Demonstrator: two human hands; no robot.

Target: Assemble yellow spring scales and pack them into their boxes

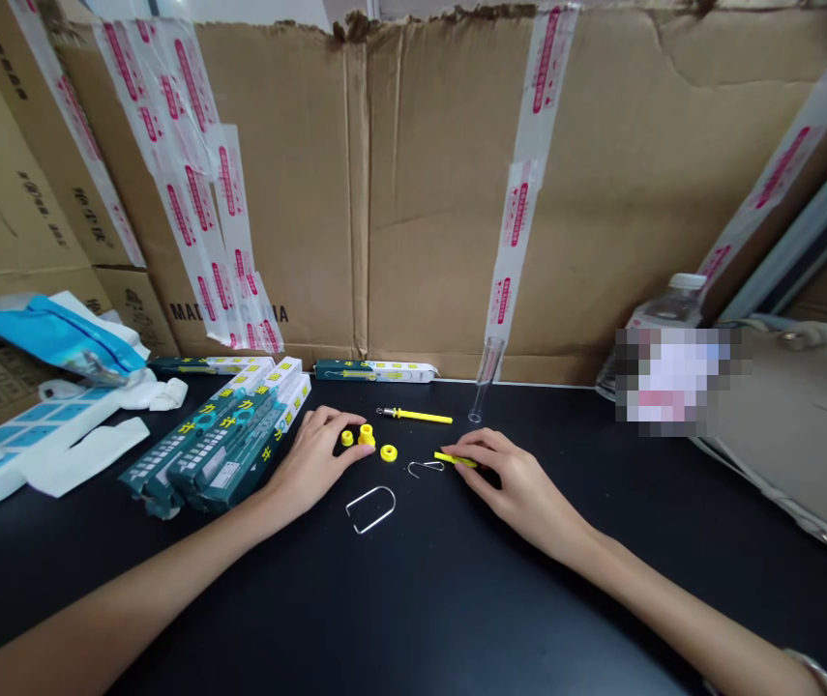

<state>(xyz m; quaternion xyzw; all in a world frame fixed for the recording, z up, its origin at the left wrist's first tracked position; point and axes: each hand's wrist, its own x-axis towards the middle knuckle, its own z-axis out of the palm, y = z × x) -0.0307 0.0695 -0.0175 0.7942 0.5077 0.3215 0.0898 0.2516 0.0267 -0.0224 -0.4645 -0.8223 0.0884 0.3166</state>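
Note:
My left hand [317, 452] has its thumb and index finger closed around a stepped yellow plastic cap [368, 436] that stands on the black table. A small yellow plug [347, 439] lies between those fingers, and a yellow ring [388, 452] sits just right of the cap. My right hand [504, 472] pinches a short yellow plastic rod [445, 457], its far end hidden by the fingers. Left of that rod is a thin metal S-shaped hook [426, 468]. Nearer me lies a U-shaped wire loop [372, 509]. Behind, a yellow rod with a metal spring end [417, 416] rests flat.
A clear tube [487, 380] stands upright near the cardboard wall [442, 193]. Green-and-white narrow boxes [224, 440] are stacked at left, with another box [375, 371] at the back. A power strip [28, 435], a plastic bottle [678, 302] and a beige bag [797, 435] flank the table.

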